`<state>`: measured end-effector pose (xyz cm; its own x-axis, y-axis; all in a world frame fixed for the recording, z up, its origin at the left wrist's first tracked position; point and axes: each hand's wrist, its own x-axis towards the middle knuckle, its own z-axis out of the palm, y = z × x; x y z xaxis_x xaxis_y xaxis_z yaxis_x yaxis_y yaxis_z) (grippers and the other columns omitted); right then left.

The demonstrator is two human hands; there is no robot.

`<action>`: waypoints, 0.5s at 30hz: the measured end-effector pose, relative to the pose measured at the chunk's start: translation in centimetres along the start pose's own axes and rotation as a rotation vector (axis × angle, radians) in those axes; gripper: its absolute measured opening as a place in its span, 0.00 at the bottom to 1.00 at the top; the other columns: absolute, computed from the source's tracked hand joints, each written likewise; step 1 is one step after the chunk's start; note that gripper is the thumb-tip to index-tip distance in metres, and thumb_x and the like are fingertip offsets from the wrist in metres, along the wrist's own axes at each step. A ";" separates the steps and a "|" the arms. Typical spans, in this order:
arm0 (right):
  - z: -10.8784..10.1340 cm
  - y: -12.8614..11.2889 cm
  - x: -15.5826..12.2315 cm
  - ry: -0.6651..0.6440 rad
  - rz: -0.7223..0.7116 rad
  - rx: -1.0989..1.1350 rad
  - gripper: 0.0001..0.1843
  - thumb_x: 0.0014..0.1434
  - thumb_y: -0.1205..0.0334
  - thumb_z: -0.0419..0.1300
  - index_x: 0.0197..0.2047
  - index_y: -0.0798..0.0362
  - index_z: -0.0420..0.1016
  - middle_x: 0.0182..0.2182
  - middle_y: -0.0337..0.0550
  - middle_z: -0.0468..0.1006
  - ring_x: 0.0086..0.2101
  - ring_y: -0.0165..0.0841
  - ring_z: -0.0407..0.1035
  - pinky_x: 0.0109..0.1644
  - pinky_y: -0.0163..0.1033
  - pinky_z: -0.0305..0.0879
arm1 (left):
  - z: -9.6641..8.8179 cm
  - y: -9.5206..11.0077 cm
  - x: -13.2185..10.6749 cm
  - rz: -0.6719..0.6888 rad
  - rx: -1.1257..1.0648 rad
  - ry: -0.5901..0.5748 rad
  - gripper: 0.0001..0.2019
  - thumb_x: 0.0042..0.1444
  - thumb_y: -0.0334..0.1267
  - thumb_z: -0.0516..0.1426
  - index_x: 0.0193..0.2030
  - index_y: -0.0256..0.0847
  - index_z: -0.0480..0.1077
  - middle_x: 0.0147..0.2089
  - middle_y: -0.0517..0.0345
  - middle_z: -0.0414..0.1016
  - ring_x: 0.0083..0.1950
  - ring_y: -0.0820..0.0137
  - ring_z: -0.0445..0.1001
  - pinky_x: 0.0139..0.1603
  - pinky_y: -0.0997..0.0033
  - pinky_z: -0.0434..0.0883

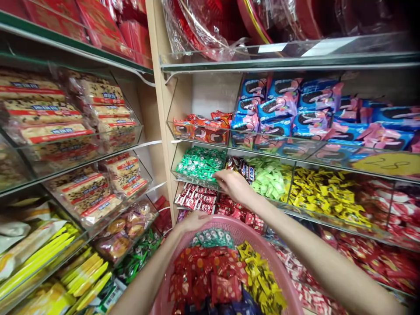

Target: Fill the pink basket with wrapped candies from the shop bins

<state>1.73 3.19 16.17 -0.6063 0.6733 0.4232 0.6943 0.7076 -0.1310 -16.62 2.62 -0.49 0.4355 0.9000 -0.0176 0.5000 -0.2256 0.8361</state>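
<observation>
A pink plastic basket (293, 275) is in front of me at the bottom. Inside lie red-wrapped packets (210, 271), yellow-wrapped candies (260, 273), teal-wrapped candies (213, 238) and some dark blue packets (243, 304). My left hand (196, 221) is closed on the basket's far rim. Above the basket, my right hand (232, 184) reaches to the right front corner of a clear bin of green-wrapped candies (200, 162). Its fingers are bent and pressed together; I cannot make out anything between them. Dark-wrapped bars (241, 167) lie just behind that hand.
Light green packets (271, 177) and yellow candies (328, 192) fill bins to the right. Blue cookie packs (278, 107) and red packets (203, 127) sit one shelf higher. Wrapped pastries (59, 109) line the left shelves. A wooden post (160, 109) and glass shelf edges (288, 63) frame the corner.
</observation>
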 end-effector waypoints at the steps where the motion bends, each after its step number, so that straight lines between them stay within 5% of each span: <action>1: 0.1 -0.1 1.6 -0.052 -0.058 -0.147 0.15 0.61 0.72 0.48 0.43 0.55 0.74 0.38 0.49 0.78 0.42 0.37 0.67 0.43 0.39 0.57 | -0.3 -0.2 0.0 0.006 -0.001 -0.003 0.26 0.52 0.63 0.49 0.20 0.40 0.60 0.21 0.67 0.50 0.26 0.75 0.50 0.27 0.73 0.49; 7: 1.3 0.0 7.4 -0.498 -0.080 -0.502 0.21 0.53 0.78 0.53 0.47 0.55 0.74 0.44 0.53 0.76 0.48 0.42 0.62 0.47 0.43 0.51 | -2.0 -1.8 -0.4 0.023 -0.005 -0.013 0.26 0.52 0.62 0.48 0.20 0.41 0.57 0.22 0.67 0.50 0.26 0.75 0.51 0.27 0.74 0.50; 15: 2.0 1.1 7.9 -0.541 -0.082 -0.507 0.14 0.53 0.70 0.58 0.43 0.52 0.76 0.44 0.50 0.75 0.49 0.43 0.61 0.46 0.43 0.51 | -3.5 -2.9 -0.5 0.069 -0.053 -0.061 0.26 0.50 0.64 0.48 0.19 0.42 0.53 0.21 0.67 0.49 0.26 0.75 0.50 0.27 0.73 0.48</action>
<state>-3.11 9.74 17.61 -0.6789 0.7269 -0.1038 0.6532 0.6624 0.3668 -20.90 4.11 -1.03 0.5131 0.8582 0.0095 0.4275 -0.2652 0.8642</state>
